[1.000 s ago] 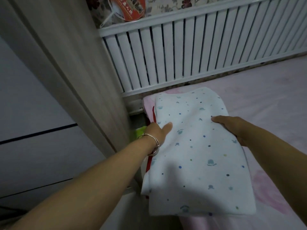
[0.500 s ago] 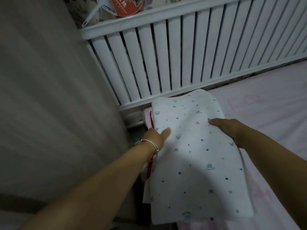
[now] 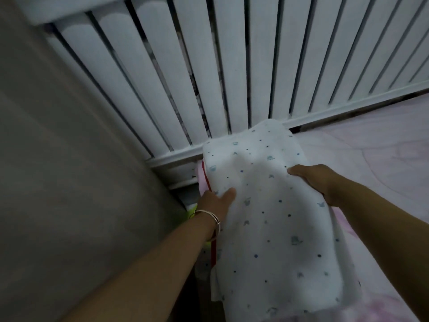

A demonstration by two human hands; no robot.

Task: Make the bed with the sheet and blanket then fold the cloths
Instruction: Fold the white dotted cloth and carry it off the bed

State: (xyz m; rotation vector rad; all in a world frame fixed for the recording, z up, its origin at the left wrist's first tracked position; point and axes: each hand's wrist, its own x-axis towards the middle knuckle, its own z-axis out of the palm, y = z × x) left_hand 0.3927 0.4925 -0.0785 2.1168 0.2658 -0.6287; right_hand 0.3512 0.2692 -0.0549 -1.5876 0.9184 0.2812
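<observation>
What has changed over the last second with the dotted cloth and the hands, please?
The folded dotted cloth has been carried closer to the white slatted headboard, its far edge now reaching the bottom rail. Both hands moved forward with it. Unchanged: the left hand grips the cloth's left edge, the right hand its right edge, over the pink bed sheet.

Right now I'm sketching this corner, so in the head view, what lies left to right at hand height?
Wooden panel → left hand → dotted white folded cloth → right hand → pink bedsheet.
</observation>
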